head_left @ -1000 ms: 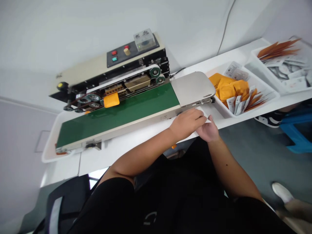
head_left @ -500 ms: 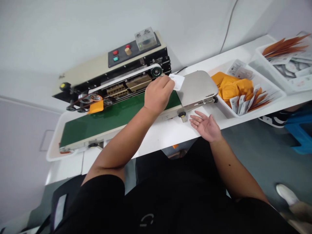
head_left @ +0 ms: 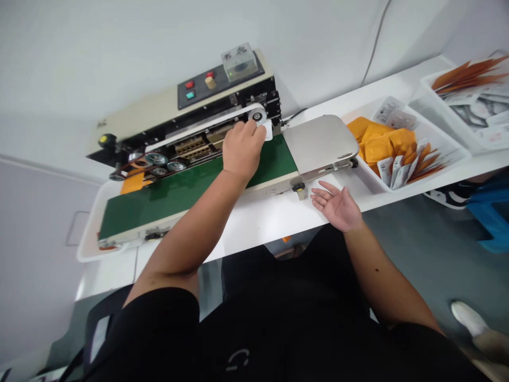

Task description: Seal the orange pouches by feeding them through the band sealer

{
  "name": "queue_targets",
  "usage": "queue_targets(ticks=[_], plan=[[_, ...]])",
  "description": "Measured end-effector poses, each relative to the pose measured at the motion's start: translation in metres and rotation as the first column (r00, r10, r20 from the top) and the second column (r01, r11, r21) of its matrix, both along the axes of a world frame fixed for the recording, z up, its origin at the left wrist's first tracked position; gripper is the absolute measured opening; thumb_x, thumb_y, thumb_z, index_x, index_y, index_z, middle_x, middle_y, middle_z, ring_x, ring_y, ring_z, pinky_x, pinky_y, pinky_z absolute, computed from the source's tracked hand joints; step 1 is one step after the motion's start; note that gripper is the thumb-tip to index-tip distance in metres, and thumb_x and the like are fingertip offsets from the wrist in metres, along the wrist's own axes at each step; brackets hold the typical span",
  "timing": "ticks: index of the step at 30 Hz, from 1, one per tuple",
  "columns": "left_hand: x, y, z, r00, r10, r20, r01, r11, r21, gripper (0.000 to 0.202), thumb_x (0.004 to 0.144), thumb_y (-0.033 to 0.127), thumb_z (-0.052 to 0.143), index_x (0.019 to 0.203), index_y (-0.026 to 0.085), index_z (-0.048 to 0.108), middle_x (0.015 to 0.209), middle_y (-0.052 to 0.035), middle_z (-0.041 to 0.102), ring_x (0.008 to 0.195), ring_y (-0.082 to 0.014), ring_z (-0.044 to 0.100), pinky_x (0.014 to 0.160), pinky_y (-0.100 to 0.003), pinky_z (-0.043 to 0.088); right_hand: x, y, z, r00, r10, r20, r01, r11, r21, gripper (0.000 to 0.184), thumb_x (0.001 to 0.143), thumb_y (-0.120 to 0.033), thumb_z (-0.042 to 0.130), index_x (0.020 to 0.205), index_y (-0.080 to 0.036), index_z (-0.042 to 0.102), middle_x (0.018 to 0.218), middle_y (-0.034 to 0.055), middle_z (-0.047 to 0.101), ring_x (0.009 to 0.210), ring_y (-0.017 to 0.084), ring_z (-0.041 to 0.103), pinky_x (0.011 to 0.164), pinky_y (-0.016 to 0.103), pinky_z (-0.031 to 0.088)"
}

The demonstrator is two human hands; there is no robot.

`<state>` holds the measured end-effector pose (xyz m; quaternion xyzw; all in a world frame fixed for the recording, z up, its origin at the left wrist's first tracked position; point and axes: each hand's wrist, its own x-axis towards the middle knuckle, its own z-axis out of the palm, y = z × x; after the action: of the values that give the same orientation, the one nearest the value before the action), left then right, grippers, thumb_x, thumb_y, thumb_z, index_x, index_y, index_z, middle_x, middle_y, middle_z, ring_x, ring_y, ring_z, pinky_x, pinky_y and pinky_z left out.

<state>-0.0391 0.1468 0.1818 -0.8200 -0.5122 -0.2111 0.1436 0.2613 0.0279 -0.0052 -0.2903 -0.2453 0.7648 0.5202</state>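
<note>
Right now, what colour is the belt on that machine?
The belt is green, clearest in the head view.

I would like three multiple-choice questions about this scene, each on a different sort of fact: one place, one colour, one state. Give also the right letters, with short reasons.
1. Where is the left hand?
A) Inside a tray
B) Above the green conveyor belt
C) Under the table

2. What colour are the large pouches in the nearer white tray?
A) Orange
B) Blue
C) Green

3. What state is the right hand in?
A) Closed in a fist
B) Gripping a tray
C) Open, palm up, holding nothing

Answers:
1. B: it is over the belt, with a white packet at its fingertips.
2. A: the pouches show orange.
3. C: its fingers spread above the white table.
</note>
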Motion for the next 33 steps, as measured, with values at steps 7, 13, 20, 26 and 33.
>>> queue_targets(ticks=[7,13,20,26,33], plan=[[0.001,-0.013,0.019,0.977,0.173,-0.125,-0.185,0.978,-0.092,0.018,0.104,0.014,0.053,0.11,0.024,0.066,0.12,-0.0165,0.073,0.122,-0.0375,0.067,0.103,-0.054,0.054,-0.003,-0.008,0.005,0.998,0.011,0.064,-0.016,0.998,0.063,0.066,0.101,-0.083,0.063,0.141,-0.032,0.076,0.136,0.0092,0.081,0.124,0.026,0.077,0.117,0.046,0.059],[-0.006,-0.05,0.022,0.994,0.104,-0.033,-0.104,0.995,0.014,0.039,0.099,0.026,0.068,0.136,0.033,0.065,0.136,-0.0156,0.072,0.128,-0.0418,0.063,0.104,-0.061,0.052,0.057,-0.027,0.049,0.966,0.102,0.238,-0.151,0.968,0.201,0.064,0.089,-0.069,0.089,0.13,-0.022,0.081,0.125,0.0154,0.082,0.109,0.03,0.08,0.087,0.04,0.067],[0.009,-0.134,-0.051,0.941,-0.337,0.021,0.336,0.941,0.047,0.036,0.101,0.025,0.071,0.136,0.032,0.068,0.109,-0.0104,0.081,0.093,-0.031,0.073,0.078,-0.047,0.055,0.159,0.033,0.116,0.604,-0.573,0.554,0.394,0.819,0.417,0.014,0.101,-0.028,0.082,0.104,-0.015,0.08,0.081,0.0071,0.074,0.071,0.016,0.067,0.064,0.028,0.05],[0.03,-0.177,-0.11,0.847,-0.504,0.169,0.507,0.862,0.028,0.031,0.101,0.018,0.072,0.132,0.023,0.069,0.103,-0.0089,0.081,0.083,-0.0242,0.071,0.073,-0.04,0.058,0.193,0.145,0.122,-0.083,-0.324,0.942,0.178,0.925,0.334,0.056,0.09,-0.018,0.091,0.141,-0.004,0.073,0.123,0.0143,0.078,0.094,0.015,0.062,0.096,0.033,0.05],[0.019,-0.185,-0.127,0.814,-0.526,0.246,0.535,0.844,0.036,0.03,0.102,0.015,0.073,0.131,0.016,0.068,0.102,-0.009,0.08,0.087,-0.023,0.07,0.078,-0.038,0.058,0.19,0.21,0.111,-0.43,0.137,0.893,-0.021,0.987,-0.162,0.078,0.095,-0.048,0.087,0.157,-0.008,0.061,0.147,0.0258,0.069,0.124,0.034,0.069,0.11,0.045,0.054]])
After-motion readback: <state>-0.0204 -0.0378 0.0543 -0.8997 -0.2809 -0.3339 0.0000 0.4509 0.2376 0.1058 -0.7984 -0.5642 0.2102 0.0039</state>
